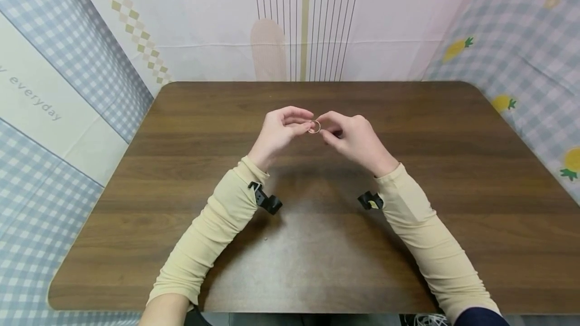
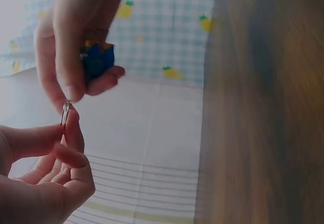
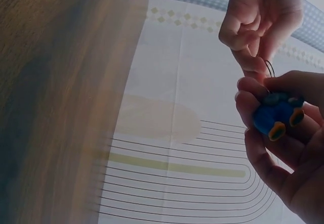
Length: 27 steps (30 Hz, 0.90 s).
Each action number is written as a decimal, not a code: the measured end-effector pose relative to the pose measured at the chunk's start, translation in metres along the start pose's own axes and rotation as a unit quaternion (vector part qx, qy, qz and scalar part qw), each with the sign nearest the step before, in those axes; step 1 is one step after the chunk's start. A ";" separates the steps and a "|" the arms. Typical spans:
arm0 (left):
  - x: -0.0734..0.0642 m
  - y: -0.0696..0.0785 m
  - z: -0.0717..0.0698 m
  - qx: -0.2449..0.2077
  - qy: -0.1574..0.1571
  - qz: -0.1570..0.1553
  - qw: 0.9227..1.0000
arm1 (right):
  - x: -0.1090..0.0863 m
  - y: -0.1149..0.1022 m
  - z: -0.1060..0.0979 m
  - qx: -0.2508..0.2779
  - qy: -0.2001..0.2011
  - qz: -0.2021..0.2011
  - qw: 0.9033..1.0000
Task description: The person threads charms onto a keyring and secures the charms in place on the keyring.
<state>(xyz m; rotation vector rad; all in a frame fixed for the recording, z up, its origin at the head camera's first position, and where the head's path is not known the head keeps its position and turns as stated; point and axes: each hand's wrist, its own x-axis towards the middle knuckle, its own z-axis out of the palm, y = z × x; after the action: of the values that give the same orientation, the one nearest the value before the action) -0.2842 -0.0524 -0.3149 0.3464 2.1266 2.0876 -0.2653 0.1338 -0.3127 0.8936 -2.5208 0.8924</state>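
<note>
A thin metal split ring (image 1: 319,126) is held up between the two hands, above the table. My left hand (image 1: 278,130) pinches one side of the ring between thumb and fingertips. Close on the other side, my right hand (image 1: 358,137) holds a small blue figure with orange feet (image 3: 273,117) in its curled fingers. Its thumb and fingertips also meet the ring, seen best in the left wrist view. The head view hides the figure behind the right hand. Whether the figure is joined to the ring cannot be made out.
Below the hands spreads a brown wooden table (image 1: 158,185) with rounded corners. Printed cloth (image 1: 204,24) hangs behind it, with checked cloth at the sides. A small black camera (image 1: 267,200) is strapped to the left wrist, another (image 1: 370,200) to the right.
</note>
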 end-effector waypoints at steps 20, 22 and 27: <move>-0.002 0.001 -0.002 -0.017 -0.039 -0.009 0.999 | 0.001 -0.001 -0.002 0.000 -0.015 0.017 1.000; -0.001 0.000 -0.002 -0.025 -0.024 -0.005 0.999 | 0.001 -0.001 -0.003 -0.005 -0.015 0.013 1.000; 0.000 -0.001 -0.003 0.002 -0.007 -0.012 1.000 | 0.001 -0.001 -0.002 -0.017 -0.024 -0.003 1.000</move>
<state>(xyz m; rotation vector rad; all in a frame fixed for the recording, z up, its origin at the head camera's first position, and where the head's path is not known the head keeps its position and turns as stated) -0.2854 -0.0552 -0.3159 0.3341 2.1158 2.0629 -0.2649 0.1343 -0.3101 0.9214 -2.5647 0.8347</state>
